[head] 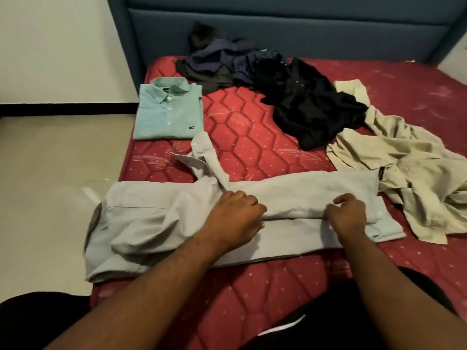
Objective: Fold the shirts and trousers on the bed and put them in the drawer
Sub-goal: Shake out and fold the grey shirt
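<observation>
bare red mattress (242, 137) mid-bed, green shirt (168, 113) left, black heap (310, 107) right

Dim, even indoor light, soft shadows, faint floor (63, 173) glare, wide-angle bowing at edges, slight overall blur.

A home bedroom is indicated by a bare red quilted mattress (252, 127), a blue upholstered headboard (278, 29) and strewn clothes (303, 102).

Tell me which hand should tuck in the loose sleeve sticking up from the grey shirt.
Left, probably. The left hand rests on the grey shirt right at the base of the loose sleeve; the right hand is farther along the fold.
</observation>
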Available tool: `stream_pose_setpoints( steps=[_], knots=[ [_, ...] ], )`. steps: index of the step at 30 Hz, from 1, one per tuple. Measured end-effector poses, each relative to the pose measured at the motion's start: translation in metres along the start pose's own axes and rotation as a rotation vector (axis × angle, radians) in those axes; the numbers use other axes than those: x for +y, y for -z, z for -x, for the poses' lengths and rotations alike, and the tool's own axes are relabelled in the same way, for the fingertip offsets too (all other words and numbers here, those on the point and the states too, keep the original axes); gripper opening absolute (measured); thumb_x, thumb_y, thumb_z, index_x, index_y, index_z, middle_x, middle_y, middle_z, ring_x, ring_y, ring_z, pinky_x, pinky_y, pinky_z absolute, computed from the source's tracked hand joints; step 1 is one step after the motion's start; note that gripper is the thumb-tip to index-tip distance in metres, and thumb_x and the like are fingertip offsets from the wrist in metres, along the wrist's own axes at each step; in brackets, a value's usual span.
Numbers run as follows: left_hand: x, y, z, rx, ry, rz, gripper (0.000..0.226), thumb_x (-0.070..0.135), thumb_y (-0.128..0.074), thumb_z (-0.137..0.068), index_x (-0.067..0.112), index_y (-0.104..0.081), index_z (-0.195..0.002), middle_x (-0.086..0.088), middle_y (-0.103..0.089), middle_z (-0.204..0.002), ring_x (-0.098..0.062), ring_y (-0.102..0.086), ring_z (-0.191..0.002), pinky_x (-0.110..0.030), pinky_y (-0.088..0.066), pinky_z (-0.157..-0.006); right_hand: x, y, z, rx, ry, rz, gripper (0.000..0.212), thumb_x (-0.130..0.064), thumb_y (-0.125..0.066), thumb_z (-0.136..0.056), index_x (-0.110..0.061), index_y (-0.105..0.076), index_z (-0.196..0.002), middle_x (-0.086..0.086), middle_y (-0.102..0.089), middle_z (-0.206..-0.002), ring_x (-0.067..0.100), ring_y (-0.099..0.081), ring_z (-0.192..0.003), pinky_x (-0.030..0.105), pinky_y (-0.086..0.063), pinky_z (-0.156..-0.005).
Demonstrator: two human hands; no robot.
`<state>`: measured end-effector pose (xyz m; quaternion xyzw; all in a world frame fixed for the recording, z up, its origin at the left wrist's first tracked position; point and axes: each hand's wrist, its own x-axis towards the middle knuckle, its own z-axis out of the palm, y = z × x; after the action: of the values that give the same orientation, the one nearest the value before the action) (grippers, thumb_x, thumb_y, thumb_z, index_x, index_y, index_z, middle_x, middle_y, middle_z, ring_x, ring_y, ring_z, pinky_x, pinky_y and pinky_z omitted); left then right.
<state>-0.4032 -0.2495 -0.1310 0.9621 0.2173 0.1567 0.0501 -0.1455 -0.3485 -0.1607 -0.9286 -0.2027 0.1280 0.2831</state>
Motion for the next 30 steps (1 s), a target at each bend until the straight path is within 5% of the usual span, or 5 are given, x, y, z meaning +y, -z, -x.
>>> stream_pose_setpoints(
  steps=[4, 10, 22, 26, 30],
  knots=[
    [0.022, -0.037, -0.036, -0.258, 0.135, -0.133, 0.031, 0.032, -0.053, -0.088, 0.023, -0.056, -0.118, -0.002, -0.054, -0.118, -0.028, -0.051, -0.111, -0.038, -0.040, -0.085, 0.041, 0.013, -0.040, 0.048, -0.664, -0.803, 0.029, -0.007, -0.064, -0.076, -0.011, -0.046, -0.098, 0.013, -0.057, -0.112, 0.028, -0.060, -0.087, 0.043, -0.053, -0.084],
    [0.006, -0.045, -0.068, -0.171, 0.091, 0.053, 0.032, 0.024, -0.043, -0.086, 0.013, -0.069, -0.099, -0.008, -0.067, -0.098, -0.029, -0.063, -0.092, -0.040, -0.052, -0.074, 0.022, 0.029, -0.061, 0.199, -0.486, -1.229, 0.043, 0.009, -0.058, -0.084, -0.020, -0.053, -0.115, 0.008, -0.064, -0.086, 0.020, -0.059, -0.068, 0.031, -0.051, -0.055],
    [0.017, -0.081, -0.043, -0.217, 0.081, 0.103, 0.047, 0.048, -0.047, -0.077, 0.021, -0.065, -0.111, -0.003, -0.061, -0.114, -0.026, -0.058, -0.104, -0.038, -0.050, -0.085, 0.033, 0.033, -0.075, 0.446, -0.044, -0.684, 0.037, -0.001, -0.055, -0.073, -0.022, -0.049, -0.103, 0.008, -0.056, -0.095, 0.022, -0.057, -0.082, 0.035, -0.050, -0.078],
    [0.015, -0.078, -0.058, -0.303, 0.175, 0.092, 0.064, 0.066, -0.031, -0.079, 0.026, -0.060, -0.120, 0.002, -0.058, -0.125, -0.024, -0.054, -0.117, -0.039, -0.045, -0.095, 0.039, 0.034, -0.074, 0.344, -0.344, -0.443, 0.052, -0.004, -0.058, -0.081, -0.015, -0.046, -0.130, 0.017, -0.043, -0.134, 0.037, -0.051, -0.115, 0.037, -0.045, -0.092],
    [0.029, -0.077, -0.090, -0.241, 0.147, 0.038, 0.064, 0.056, -0.026, -0.092, 0.024, -0.043, -0.144, -0.005, -0.033, -0.156, -0.029, -0.028, -0.143, -0.047, -0.024, -0.115, 0.016, 0.020, -0.058, 0.400, 0.317, -0.087, 0.039, -0.020, -0.065, -0.084, -0.013, -0.058, -0.121, 0.014, -0.056, -0.125, 0.036, -0.049, -0.118, 0.047, -0.038, -0.095]
  ],
)
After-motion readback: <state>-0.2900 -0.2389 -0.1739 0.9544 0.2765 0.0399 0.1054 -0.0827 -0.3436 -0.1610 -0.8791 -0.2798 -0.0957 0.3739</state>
